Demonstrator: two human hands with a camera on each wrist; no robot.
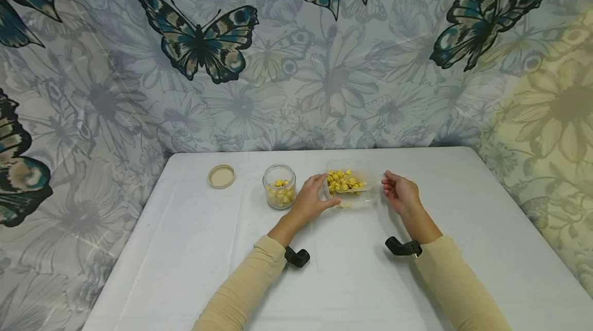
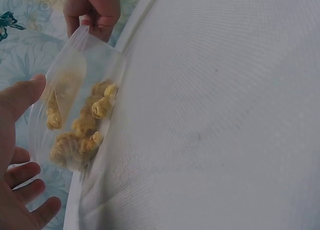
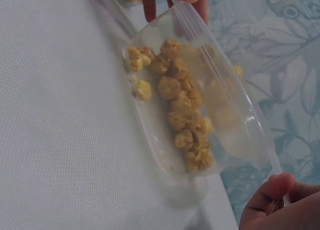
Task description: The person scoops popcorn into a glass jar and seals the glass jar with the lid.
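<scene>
A clear plastic container (image 1: 368, 198) with yellow popcorn (image 1: 345, 181) in it stands between my hands. My left hand (image 1: 309, 198) holds its left end, with the thumb at the front side and the fingers towards the back. In the left wrist view, several of these fingers (image 2: 30, 182) are spread beside the container wall. My right hand (image 1: 402, 194) pinches the opposite end between thumb and curled fingers, where the right wrist view shows a narrow pale strip (image 3: 276, 165) of plastic. The popcorn lies in a band along the container's bottom. Left of my left hand stands a glass jar (image 1: 279, 171), partly filled with popcorn.
A round beige lid (image 1: 221, 176) lies on the white-covered table (image 1: 356, 274), left of the jar. Small popcorn crumbs (image 1: 345, 206) show at the container's front. Behind the table hangs a cloth (image 1: 301, 89) printed with flowers and butterflies. Each wrist wears a black band (image 1: 403, 246).
</scene>
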